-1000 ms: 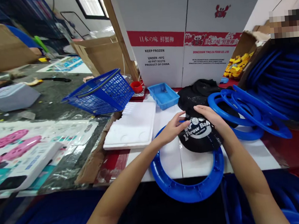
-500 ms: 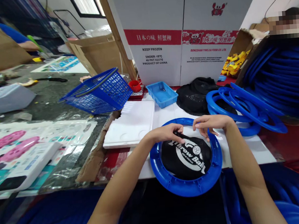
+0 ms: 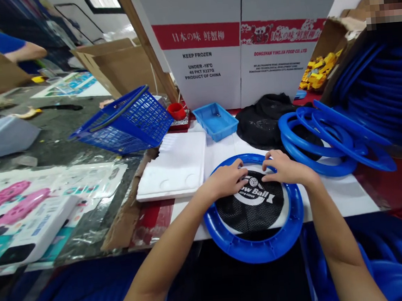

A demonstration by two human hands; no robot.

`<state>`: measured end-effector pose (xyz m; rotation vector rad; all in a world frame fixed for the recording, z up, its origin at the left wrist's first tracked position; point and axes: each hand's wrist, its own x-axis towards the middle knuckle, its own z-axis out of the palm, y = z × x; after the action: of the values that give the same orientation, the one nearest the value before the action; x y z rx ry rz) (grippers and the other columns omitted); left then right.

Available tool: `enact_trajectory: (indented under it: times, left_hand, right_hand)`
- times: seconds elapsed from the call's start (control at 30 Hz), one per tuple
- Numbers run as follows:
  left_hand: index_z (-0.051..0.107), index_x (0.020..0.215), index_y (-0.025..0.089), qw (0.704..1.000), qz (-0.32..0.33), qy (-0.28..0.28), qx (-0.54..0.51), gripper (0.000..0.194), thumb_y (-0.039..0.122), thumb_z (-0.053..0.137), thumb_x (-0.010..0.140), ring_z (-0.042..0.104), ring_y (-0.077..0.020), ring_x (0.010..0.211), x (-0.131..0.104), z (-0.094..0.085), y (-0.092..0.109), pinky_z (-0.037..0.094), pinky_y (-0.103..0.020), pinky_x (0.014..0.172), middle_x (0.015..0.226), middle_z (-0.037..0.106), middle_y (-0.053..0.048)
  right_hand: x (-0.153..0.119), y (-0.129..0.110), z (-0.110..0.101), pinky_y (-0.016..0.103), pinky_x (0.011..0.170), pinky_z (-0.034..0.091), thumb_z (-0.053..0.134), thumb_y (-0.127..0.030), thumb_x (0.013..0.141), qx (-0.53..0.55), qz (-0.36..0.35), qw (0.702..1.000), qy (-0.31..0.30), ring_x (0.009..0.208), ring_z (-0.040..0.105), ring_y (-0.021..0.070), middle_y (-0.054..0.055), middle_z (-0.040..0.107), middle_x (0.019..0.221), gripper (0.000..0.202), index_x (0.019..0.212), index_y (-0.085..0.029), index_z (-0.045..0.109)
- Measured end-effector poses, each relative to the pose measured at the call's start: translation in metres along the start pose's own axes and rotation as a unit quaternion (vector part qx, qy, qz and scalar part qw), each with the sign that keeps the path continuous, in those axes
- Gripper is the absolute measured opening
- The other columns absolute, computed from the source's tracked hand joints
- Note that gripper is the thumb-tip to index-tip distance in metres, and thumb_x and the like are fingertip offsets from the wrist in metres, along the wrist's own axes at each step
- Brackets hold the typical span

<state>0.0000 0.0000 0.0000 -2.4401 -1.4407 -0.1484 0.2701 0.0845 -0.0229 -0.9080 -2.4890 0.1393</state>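
Standing at the back of the table, a big white carton (image 3: 241,40) printed "KEEP FROZEN" has its flaps up; what it holds cannot be seen. Left of it is an open brown cardboard box (image 3: 117,64), contents hidden. At the far right another cardboard box (image 3: 331,43) holds a heap of small yellow parts (image 3: 316,72). A blue shopping basket (image 3: 124,121) lies tilted on its side on the dark counter, and nothing shows inside it. Next to it sits a white foam tray (image 3: 176,166), flat, with shallow round hollows along its near edge. A small blue tray (image 3: 216,120) stands between the basket and a pile of black mesh (image 3: 264,120); a tiny pale bit lies in it, too small to tell. A little red cup (image 3: 176,110) stands behind the basket.

A loose stack of blue rings (image 3: 325,136) leans against the mesh pile on the right.

Nearest the person, one blue ring (image 3: 257,246) lies flat at the table's front edge, partly overhanging it. Inside it sits a black net (image 3: 250,207) with white "Throw Ball" lettering. The left hand (image 3: 226,182) and the right hand (image 3: 286,169) rest on the net's far edge, just inside the ring, fingers curled down and pressing the mesh; neither grips it in a closed fist.
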Motion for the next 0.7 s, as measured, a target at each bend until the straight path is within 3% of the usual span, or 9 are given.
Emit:
enact_trajectory:
  times: [0.1,0.2,0.27,0.33,0.37,0.43,0.53,0.6,0.7]
  left_hand:
    - [0.079,0.111,0.02,1.0,0.004,-0.02,0.0,0.038,0.055,0.078,0.098,0.073,-0.0256,0.091,-0.006,-0.009,0.005,0.06,-0.04,0.084,0.14,0.063,-0.014]
    - [0.075,0.099,0.02,0.999,0.037,-0.037,-0.011,0.037,0.053,0.088,0.089,0.073,-0.0295,0.106,-0.012,-0.019,0.011,0.058,-0.037,0.084,0.146,0.062,-0.012]
    - [0.074,0.108,0.022,0.997,0.057,-0.042,-0.028,0.041,0.052,0.092,0.087,0.071,-0.0324,0.118,-0.014,-0.025,0.015,0.056,-0.035,0.085,0.145,0.064,-0.01]
    - [0.071,0.125,0.023,0.996,0.063,-0.046,-0.051,0.056,0.055,0.093,0.085,0.069,-0.0332,0.124,-0.015,-0.029,0.018,0.056,-0.034,0.087,0.139,0.067,-0.01]
    - [0.069,0.132,0.023,0.995,0.057,-0.047,-0.064,0.062,0.058,0.091,0.086,0.069,-0.0326,0.123,-0.014,-0.03,0.019,0.055,-0.034,0.088,0.137,0.068,-0.01]
    - [0.069,0.137,0.022,0.995,0.028,-0.047,-0.078,0.055,0.062,0.076,0.1,0.071,-0.0304,0.116,-0.012,-0.031,0.02,0.056,-0.035,0.09,0.135,0.068,-0.011]
    - [0.073,0.134,0.021,0.998,-0.025,-0.043,-0.046,0.041,0.045,0.044,0.117,0.073,-0.0281,0.107,-0.007,-0.029,0.02,0.057,-0.037,0.09,0.13,0.07,-0.013]
    - [0.071,0.139,0.022,0.999,-0.029,-0.036,-0.024,0.037,0.037,0.045,0.117,0.073,-0.03,0.111,-0.005,-0.028,0.018,0.058,-0.038,0.091,0.131,0.071,-0.013]
    - [0.064,0.147,0.021,0.999,-0.026,-0.023,-0.039,0.038,0.037,0.058,0.113,0.071,-0.0329,0.121,-0.002,-0.026,0.011,0.059,-0.041,0.096,0.136,0.073,-0.013]
  right_hand:
    - [-0.002,-0.008,0.002,0.058,0.124,0.046,0.081,-0.043,0.092,-0.034,0.009,0.999,-0.022,0.145,0.05,0.0377,0.013,0.055,0.149,0.021,0.104,-0.026,0.077]
    - [-0.005,-0.016,-0.001,0.056,0.125,0.048,0.085,-0.041,0.089,-0.024,0.001,0.998,-0.057,0.147,0.049,0.0379,0.012,0.053,0.152,0.024,0.103,-0.026,0.074]
    - [-0.006,-0.019,-0.005,0.06,0.127,0.046,0.087,-0.039,0.087,-0.02,-0.001,0.997,-0.079,0.155,0.043,0.0414,0.013,0.048,0.16,0.025,0.103,-0.025,0.075]
    - [-0.007,-0.022,-0.009,0.063,0.131,0.041,0.086,-0.035,0.088,-0.018,-0.01,0.995,-0.094,0.163,0.035,0.0437,0.014,0.043,0.167,0.021,0.102,-0.024,0.076]
    - [-0.007,-0.023,-0.012,0.063,0.133,0.038,0.085,-0.033,0.088,-0.015,-0.019,0.995,-0.101,0.165,0.032,0.0437,0.013,0.041,0.17,0.018,0.102,-0.024,0.077]
    - [-0.006,-0.024,-0.018,0.062,0.136,0.035,0.085,-0.031,0.088,-0.002,-0.036,0.993,-0.113,0.168,0.029,0.0427,0.012,0.041,0.173,0.017,0.102,-0.024,0.078]
    - [-0.003,-0.025,-0.025,0.059,0.138,0.035,0.084,-0.043,0.09,0.029,-0.041,0.992,-0.115,0.168,0.03,0.0413,0.011,0.042,0.174,0.023,0.103,-0.024,0.078]
    - [0.002,-0.026,-0.025,0.056,0.137,0.037,0.078,-0.053,0.095,0.048,-0.027,0.993,-0.102,0.166,0.036,0.0402,0.012,0.044,0.173,0.03,0.1,-0.023,0.078]
    - [0.014,-0.029,-0.02,0.052,0.136,0.038,0.074,-0.046,0.098,0.05,-0.019,0.996,-0.075,0.162,0.043,0.0372,0.013,0.046,0.17,0.025,0.096,-0.021,0.076]
